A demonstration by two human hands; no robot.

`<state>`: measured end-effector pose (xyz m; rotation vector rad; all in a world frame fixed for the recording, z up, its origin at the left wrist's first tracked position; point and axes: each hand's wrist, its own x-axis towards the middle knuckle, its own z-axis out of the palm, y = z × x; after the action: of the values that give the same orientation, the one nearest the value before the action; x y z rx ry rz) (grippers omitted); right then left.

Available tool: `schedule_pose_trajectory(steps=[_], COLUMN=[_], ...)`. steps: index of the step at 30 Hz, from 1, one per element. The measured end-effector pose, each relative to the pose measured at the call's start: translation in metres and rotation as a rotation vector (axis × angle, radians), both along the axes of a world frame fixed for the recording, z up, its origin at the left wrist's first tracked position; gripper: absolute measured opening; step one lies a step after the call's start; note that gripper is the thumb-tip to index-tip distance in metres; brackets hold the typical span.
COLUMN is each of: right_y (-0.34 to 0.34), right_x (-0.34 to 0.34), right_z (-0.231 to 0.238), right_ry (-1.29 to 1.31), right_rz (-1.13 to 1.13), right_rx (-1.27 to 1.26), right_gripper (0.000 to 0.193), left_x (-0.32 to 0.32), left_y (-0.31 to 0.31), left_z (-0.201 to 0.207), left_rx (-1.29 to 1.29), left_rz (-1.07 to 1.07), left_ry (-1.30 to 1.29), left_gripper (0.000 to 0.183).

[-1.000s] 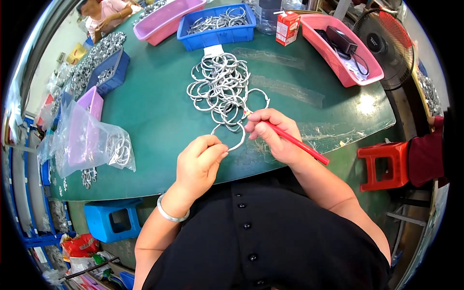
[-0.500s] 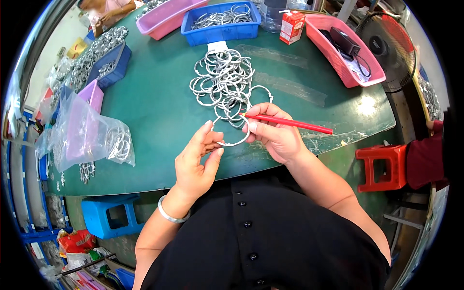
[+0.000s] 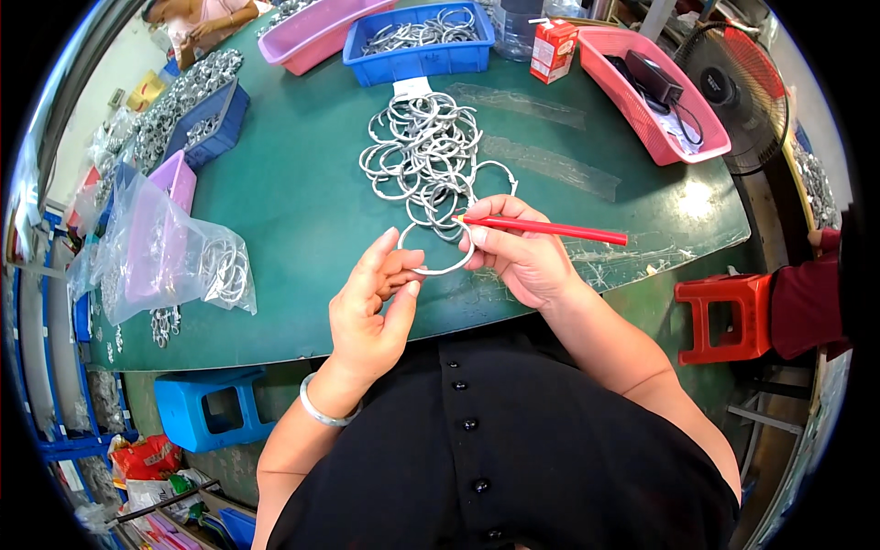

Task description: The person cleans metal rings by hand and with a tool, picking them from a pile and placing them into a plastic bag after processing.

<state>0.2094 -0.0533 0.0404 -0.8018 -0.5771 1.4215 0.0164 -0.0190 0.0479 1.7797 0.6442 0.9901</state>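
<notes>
My right hand [image 3: 525, 257] is closed around a slim red pencil [image 3: 568, 231], its tip pointing left. Its thumb and fingers also pinch the right side of a thin silvery metal ring [image 3: 449, 270]. The curled fingers of my left hand [image 3: 371, 307] overlap that ring's left side and steady it; the thumb stands apart from it. Part of the ring is hidden behind those fingers. Just beyond both hands, a heap of similar metal rings [image 3: 426, 147] lies on the green table [image 3: 302, 183], with one ring [image 3: 496, 174] at its right edge.
A blue bin [image 3: 422, 66] of rings and a pink bin [image 3: 302, 60] stand at the back. A plastic bag [image 3: 174, 243] with rings lies left. Right are a red drink carton [image 3: 554, 52], a pink basket [image 3: 632, 119] and a fan [image 3: 733, 92]. Another person [image 3: 206, 27] sits far left.
Almost nothing differs. My left hand has shifted slightly left, and the pencil's back end has tipped up a little; the ring stays in nearly the same place.
</notes>
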Motion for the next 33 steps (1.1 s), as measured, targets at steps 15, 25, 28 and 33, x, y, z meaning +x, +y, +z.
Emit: schedule_pose_trajectory(steps=[15,25,28,33], right_y=[-0.0020,-0.0039,-0.0037,-0.0033], right_x=[-0.0012,-0.0026,-0.0032,-0.0021], right_z=[-0.0046,-0.0013,-0.0020,-0.0049], right_ry=[-0.183,-0.242,-0.236,-0.242], right_rz=[-0.037,-0.040,-0.047,-0.025], right_rx=[0.225,0.244,0.249,0.246], right_gripper=[0.021,0.022,0.021,0.022], left_x=[0.0006,0.0002,0.0003,0.0001], left_y=[-0.0038,-0.0064,-0.0077,-0.0089], left_z=[0.0017,0.0044,0.0059,0.0067], left_rx=[0.063,0.036,0.032,0.046], left_rz=[0.017,0.019,0.012,0.001], left_ry=[-0.133,-0.153,-0.161,-0.162], left_gripper=[0.064,0.062,0.062,0.063])
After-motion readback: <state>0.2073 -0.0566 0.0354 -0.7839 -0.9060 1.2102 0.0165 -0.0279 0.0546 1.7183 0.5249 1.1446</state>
